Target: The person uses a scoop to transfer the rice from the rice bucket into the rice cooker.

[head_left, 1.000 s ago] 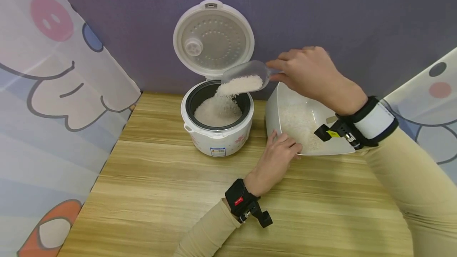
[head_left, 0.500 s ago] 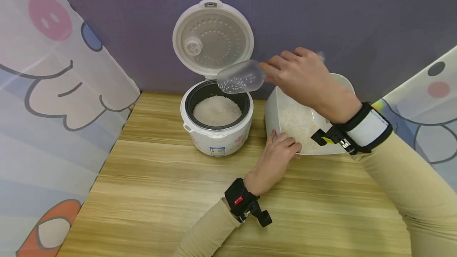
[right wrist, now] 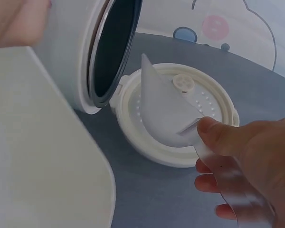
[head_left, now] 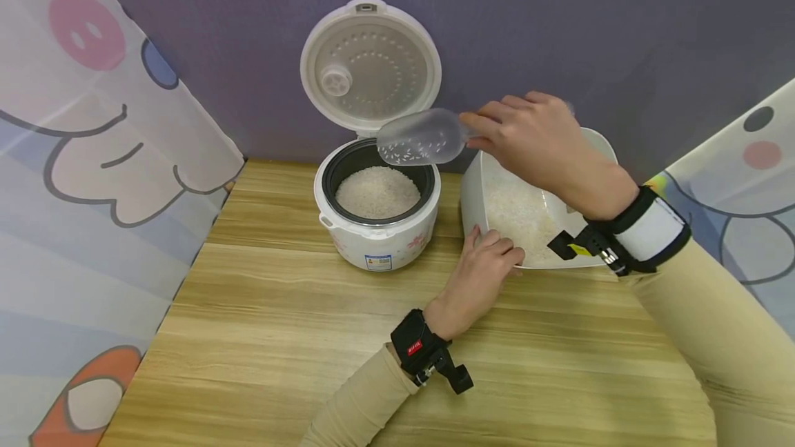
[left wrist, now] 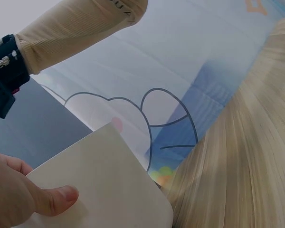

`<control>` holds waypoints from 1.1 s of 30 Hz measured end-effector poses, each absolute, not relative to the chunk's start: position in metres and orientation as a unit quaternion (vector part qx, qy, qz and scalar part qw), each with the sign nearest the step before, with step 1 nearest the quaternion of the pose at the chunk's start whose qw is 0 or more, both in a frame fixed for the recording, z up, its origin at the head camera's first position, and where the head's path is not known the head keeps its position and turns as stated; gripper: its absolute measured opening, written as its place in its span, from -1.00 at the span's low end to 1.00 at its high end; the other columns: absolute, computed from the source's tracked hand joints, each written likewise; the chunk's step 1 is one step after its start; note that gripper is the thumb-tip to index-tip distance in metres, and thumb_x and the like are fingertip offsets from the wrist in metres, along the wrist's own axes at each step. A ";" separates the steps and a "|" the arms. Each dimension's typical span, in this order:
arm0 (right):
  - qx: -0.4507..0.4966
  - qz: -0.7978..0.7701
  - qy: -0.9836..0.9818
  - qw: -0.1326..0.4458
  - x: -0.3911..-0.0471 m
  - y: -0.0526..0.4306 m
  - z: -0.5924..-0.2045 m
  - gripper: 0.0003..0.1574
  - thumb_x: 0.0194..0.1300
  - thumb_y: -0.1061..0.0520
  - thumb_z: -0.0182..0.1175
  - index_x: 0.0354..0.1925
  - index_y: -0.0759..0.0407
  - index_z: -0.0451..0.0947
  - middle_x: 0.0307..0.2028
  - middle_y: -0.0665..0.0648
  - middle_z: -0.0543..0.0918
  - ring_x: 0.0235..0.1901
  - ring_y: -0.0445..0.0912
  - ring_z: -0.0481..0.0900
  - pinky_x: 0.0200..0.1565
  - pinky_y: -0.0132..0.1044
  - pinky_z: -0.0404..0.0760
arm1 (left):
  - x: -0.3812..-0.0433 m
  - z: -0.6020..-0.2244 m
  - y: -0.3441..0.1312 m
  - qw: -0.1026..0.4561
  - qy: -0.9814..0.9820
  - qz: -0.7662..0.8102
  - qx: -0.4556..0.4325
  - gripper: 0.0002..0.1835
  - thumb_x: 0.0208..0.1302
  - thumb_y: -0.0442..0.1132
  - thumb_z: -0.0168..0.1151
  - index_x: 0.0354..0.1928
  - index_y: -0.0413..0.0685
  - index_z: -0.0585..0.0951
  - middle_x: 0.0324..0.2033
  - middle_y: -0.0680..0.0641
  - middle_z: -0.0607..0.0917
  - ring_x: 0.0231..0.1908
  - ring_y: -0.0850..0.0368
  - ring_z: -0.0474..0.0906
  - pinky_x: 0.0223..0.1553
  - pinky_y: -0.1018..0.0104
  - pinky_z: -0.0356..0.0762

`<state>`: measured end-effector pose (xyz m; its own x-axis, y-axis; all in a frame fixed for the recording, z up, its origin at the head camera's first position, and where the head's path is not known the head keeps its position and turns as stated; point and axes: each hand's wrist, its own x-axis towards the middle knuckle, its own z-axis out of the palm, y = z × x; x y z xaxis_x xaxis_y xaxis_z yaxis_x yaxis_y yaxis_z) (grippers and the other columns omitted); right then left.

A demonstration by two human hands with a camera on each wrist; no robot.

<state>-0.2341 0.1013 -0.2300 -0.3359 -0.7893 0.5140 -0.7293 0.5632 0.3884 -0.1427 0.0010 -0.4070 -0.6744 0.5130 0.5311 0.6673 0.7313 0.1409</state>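
My right hand [head_left: 528, 140] grips the handle of a clear plastic scoop [head_left: 419, 136], held tilted over the rice cooker's opening. A few grains cling inside the scoop. Below it, white rice [head_left: 377, 193] is heaped in the dark inner pot of the white rice cooker [head_left: 385, 247], whose lid [head_left: 373, 67] stands raised. My left hand [head_left: 475, 285] holds the near edge of a white rice bin [head_left: 475, 192], which is tipped with its mouth toward me and has rice inside. In the left wrist view the thumb [left wrist: 57, 199] lies against the bin's wall.
Cooker and bin stand on a wooden table [head_left: 267, 336], against a purple-grey wall [head_left: 528, 19]. Cartoon-printed sheets [head_left: 81, 157] hang at both sides. The raised lid is close behind the scoop, and the bin sits just right of the cooker.
Rice has poured off the scoop into the pot, leaving a few grains. The scoop turned over, and the right hand then shifted slightly right and down. My left hand has stayed on the bin.
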 end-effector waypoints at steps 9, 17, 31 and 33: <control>0.439 0.020 -0.832 0.339 -0.222 0.134 -0.248 -0.57 0.26 0.08 0.45 0.08 0.16 0.71 -0.18 0.21 0.80 -0.39 0.17 0.70 -0.50 -0.03 0.53 | -0.142 -0.406 0.000 0.224 -0.902 -0.165 -0.330 -0.81 0.34 0.01 0.23 -0.13 0.17 0.72 -0.12 0.21 0.73 0.02 0.22 0.49 0.40 -0.08 0.39; 0.399 0.088 -0.832 0.376 -0.209 0.175 -0.272 -0.37 0.52 -0.30 0.09 0.05 0.17 0.75 -0.19 0.22 0.81 -0.46 0.17 0.71 -0.65 -0.01 0.44 | -0.142 -0.407 0.000 0.223 -0.901 -0.172 -0.329 -0.77 0.32 0.03 0.23 -0.13 0.15 0.73 -0.11 0.20 0.73 0.02 0.22 0.49 0.41 -0.10 0.37; 0.322 0.110 -0.850 0.402 -0.184 0.234 -0.312 -0.25 0.50 -0.38 0.06 -0.02 0.24 0.77 -0.24 0.28 0.81 -0.54 0.16 0.69 -0.61 -0.20 0.31 | -0.140 -0.409 -0.001 0.230 -0.899 -0.173 -0.329 -0.78 0.30 0.02 0.25 -0.14 0.15 0.73 -0.14 0.20 0.74 -0.01 0.21 0.50 0.40 -0.11 0.38; 0.305 0.110 -0.853 0.410 -0.180 0.241 -0.317 -0.22 0.49 -0.40 0.06 -0.03 0.24 0.78 -0.25 0.29 0.81 -0.49 0.18 0.70 -0.57 -0.18 0.32 | -0.139 -0.410 -0.001 0.233 -0.898 -0.174 -0.331 -0.79 0.30 0.01 0.26 -0.14 0.15 0.73 -0.14 0.20 0.73 -0.01 0.21 0.50 0.39 -0.11 0.39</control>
